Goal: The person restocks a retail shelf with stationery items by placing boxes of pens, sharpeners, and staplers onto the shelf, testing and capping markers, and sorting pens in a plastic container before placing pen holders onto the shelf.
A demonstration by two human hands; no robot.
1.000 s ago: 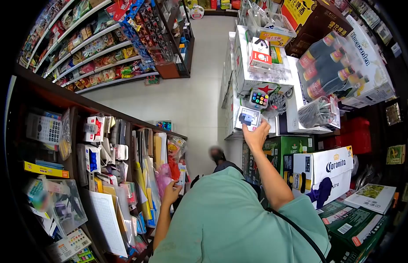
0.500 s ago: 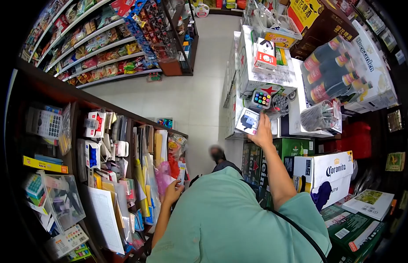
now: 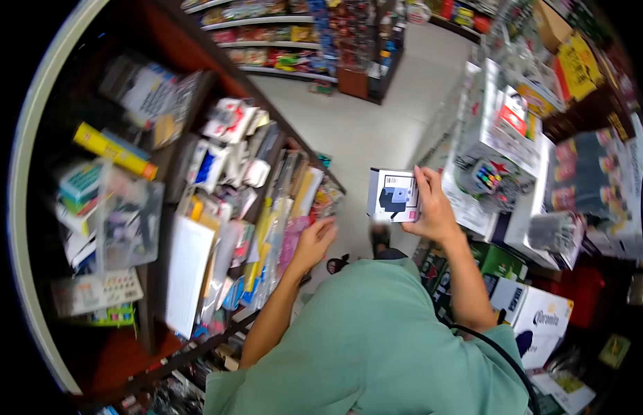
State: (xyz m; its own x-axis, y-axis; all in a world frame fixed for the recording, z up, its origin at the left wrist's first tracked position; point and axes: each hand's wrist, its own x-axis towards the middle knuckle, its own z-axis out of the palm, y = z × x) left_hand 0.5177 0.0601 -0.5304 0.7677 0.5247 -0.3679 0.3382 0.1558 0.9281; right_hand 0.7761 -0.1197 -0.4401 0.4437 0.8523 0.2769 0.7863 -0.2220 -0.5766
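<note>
Over the aisle floor (image 3: 363,131): the right hand (image 3: 435,213) is gripping a small white box (image 3: 394,195) by its right edge, holding it clear of the shelves and cartons.
Box face: a picture of a dark device is showing towards the camera.
Beside the left shelf unit (image 3: 256,90): the left hand (image 3: 314,243) is hovering open with loosely bent fingers, holding nothing visible; its fingertips are blurring.
Shelf contents: pink plastic packaging (image 3: 292,238) is lying near the left hand, and a clear plastic container (image 3: 131,221) is standing farther left.
Right-side stack: colored markers (image 3: 487,176) are standing close to a red-and-white box (image 3: 513,114), while wrapped bottles (image 3: 588,173) are resting farther right.
Lower right: a white Coronita carton (image 3: 539,321) is sitting beside green cartons (image 3: 502,264).
Green shirt (image 3: 370,332): it is filling the lower middle, between both forearms.
</note>
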